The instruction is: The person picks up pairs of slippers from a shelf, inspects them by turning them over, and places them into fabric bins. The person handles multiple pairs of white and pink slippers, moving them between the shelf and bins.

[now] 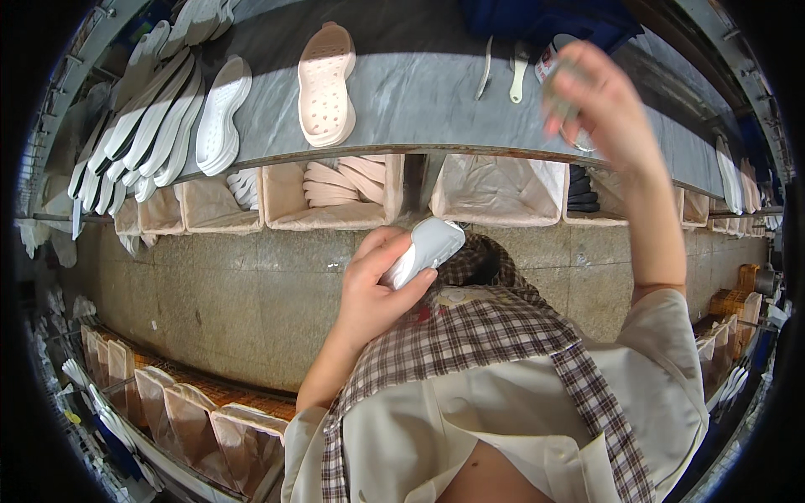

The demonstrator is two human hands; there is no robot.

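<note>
A small round can (549, 57) with a white and red label stands at the upper right of the frame, on the grey surface (419, 92), partly hidden behind the blurred right hand (599, 105). The print on its label is too small and blurred to make out. No signs or screens show. Along the lower left edge of the frame, a row of clear plastic bags (180, 411) stands open, their contents unclear.
</note>
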